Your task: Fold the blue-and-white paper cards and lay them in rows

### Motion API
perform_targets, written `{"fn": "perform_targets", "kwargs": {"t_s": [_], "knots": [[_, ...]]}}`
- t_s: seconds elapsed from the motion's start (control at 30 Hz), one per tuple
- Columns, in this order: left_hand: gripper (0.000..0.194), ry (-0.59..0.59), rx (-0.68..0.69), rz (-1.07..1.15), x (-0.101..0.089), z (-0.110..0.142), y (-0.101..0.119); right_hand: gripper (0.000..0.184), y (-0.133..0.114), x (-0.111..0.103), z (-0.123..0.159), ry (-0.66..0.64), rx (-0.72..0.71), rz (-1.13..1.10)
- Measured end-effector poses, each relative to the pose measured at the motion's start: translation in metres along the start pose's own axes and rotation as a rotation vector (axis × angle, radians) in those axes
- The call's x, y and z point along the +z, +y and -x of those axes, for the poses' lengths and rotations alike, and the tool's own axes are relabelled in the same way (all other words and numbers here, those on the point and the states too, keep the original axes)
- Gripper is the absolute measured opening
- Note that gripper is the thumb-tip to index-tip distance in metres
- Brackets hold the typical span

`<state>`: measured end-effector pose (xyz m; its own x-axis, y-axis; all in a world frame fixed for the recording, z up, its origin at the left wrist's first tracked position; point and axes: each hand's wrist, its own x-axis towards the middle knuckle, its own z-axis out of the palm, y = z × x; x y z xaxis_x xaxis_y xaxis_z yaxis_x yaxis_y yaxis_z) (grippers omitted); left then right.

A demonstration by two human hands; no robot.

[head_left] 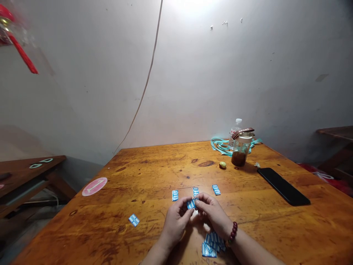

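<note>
Between my two hands, above the wooden table (154, 165), is a small blue-and-white card (191, 204). The fingers of my left hand (176, 219) pinch its left side. My right hand (213, 213), with a dark bead bracelet at the wrist, grips its right end. Just beyond my fingers lie a left card stack (175, 195), a middle card stack (195, 191) partly covered by my hands, and a right card stack (216, 190). Under my right wrist a loose pile of similar cards (211, 246) is spread out. One more blue-and-white piece (134, 220) lies apart at left.
A black phone (283, 186) lies at right. Behind it stand a tumbler (240, 151) with dark liquid and a clear plastic bottle (236, 129), by a turquoise strap (220, 146). A small yellowish object (223, 165) sits nearby. A pink round sticker (94, 186) marks the left edge.
</note>
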<state>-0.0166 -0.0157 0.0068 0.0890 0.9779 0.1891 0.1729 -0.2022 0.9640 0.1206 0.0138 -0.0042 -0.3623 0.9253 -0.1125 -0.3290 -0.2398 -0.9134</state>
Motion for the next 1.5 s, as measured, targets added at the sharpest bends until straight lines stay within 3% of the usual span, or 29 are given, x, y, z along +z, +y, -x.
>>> {"fn": "perform_targets", "kwargs": {"t_s": [0.17,0.33,0.43,0.63,0.87,1.07,1.17,1.3,1.37,1.5], "knots": [[0.026,0.016,-0.03,0.065,0.0,0.0,-0.001,0.019,-0.001,0.002,0.0,0.038,-0.028,0.078],[0.033,-0.019,-0.328,0.344,0.002,-0.001,-0.002,0.013,-0.001,0.003,0.002,0.032,-0.202,0.281],[0.029,-0.042,-0.408,0.458,0.002,-0.003,-0.002,0.016,-0.003,0.006,0.007,0.006,-0.271,0.39],[0.024,-0.03,-0.506,0.689,-0.005,-0.004,-0.001,0.041,-0.012,0.003,0.009,-0.12,-0.25,0.441],[0.022,-0.144,-0.505,0.639,-0.007,-0.002,0.003,0.029,-0.013,-0.007,0.004,-0.279,-0.142,0.222],[0.025,-0.147,-0.471,0.559,-0.005,0.0,0.004,0.032,-0.014,-0.005,0.006,-0.242,-0.103,0.287],[0.027,-0.119,-0.436,0.511,-0.005,0.0,0.003,0.032,-0.013,-0.003,0.007,-0.139,-0.183,0.457],[0.029,-0.058,-0.412,0.479,-0.005,-0.002,0.0,0.024,-0.013,0.001,0.009,0.041,-0.399,0.655],[0.029,-0.04,-0.405,0.478,-0.004,-0.002,-0.001,0.017,-0.014,0.004,0.011,0.076,-0.471,0.724],[0.03,-0.015,-0.377,0.436,-0.002,-0.002,-0.003,0.013,-0.015,0.007,0.014,0.066,-0.476,0.781]]}}
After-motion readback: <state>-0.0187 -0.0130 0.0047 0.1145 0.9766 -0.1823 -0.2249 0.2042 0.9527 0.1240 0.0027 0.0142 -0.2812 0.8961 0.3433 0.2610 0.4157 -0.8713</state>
